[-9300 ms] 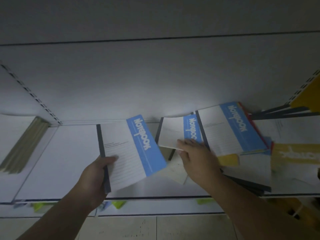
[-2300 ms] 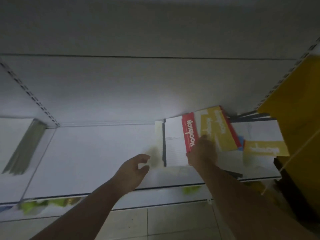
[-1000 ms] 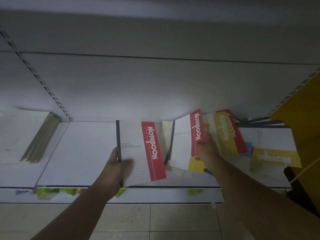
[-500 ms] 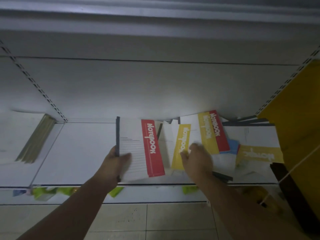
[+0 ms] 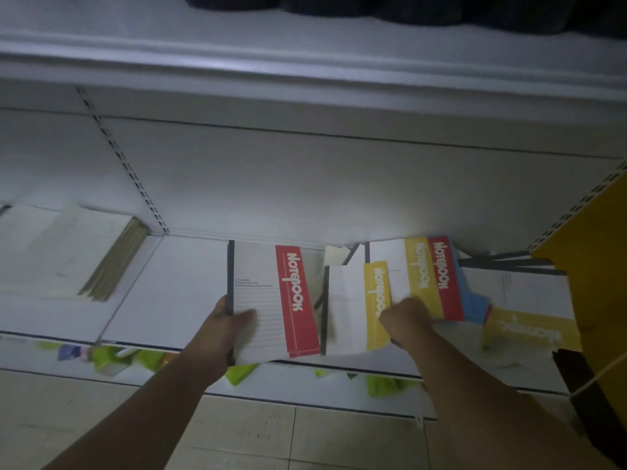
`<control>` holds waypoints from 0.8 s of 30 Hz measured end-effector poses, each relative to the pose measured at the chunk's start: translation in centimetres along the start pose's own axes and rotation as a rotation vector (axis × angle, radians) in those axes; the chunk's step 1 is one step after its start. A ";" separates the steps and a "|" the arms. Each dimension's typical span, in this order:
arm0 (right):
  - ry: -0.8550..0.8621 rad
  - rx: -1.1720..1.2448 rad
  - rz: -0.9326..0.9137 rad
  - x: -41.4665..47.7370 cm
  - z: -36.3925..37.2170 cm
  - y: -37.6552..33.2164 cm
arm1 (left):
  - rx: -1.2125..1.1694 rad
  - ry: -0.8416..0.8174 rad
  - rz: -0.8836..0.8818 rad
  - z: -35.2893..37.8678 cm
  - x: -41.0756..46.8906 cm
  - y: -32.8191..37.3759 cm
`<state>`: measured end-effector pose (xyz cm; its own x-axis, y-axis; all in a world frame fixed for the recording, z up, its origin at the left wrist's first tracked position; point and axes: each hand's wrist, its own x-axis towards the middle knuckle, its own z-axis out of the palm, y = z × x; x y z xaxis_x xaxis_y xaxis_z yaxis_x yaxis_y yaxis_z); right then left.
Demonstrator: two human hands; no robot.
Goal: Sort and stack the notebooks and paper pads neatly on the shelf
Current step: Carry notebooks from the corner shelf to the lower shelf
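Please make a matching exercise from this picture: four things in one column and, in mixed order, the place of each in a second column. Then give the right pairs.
Things
1. red-band notebook
2. front yellow-band notebook
3. pale paper stack
4. yellow panel

Places
A. far right edge of the picture
B. in the left hand
C. left shelf bay
D. in the right hand

Pairs: 1-B, 2-D, 3-C, 4-A
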<state>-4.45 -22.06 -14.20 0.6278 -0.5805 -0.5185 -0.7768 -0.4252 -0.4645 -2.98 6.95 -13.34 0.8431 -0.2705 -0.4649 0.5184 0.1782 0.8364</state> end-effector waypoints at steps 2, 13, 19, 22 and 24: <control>-0.205 0.414 0.086 0.0 -0.7 0.3 | 0.004 0.024 0.013 -0.5 -0.3 0.1; -0.646 0.578 -0.429 -12.9 5.0 -9.3 | -0.024 0.417 0.184 -8.0 -8.3 4.3; -0.483 0.371 -0.652 -23.9 14.8 -18.1 | -0.023 0.503 0.242 -15.6 -13.8 8.6; -0.491 0.345 -0.647 -29.3 18.9 -22.8 | -0.039 0.538 0.272 -22.8 -17.8 10.1; -0.640 0.386 -0.617 -33.3 22.1 -25.7 | -0.094 0.517 0.294 -27.9 -20.1 10.5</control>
<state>-4.30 23.60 -0.85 0.9162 0.2052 -0.3441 -0.3034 -0.2052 -0.9305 -10.48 40.62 -3.28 0.9012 0.2938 -0.3185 0.2432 0.2655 0.9329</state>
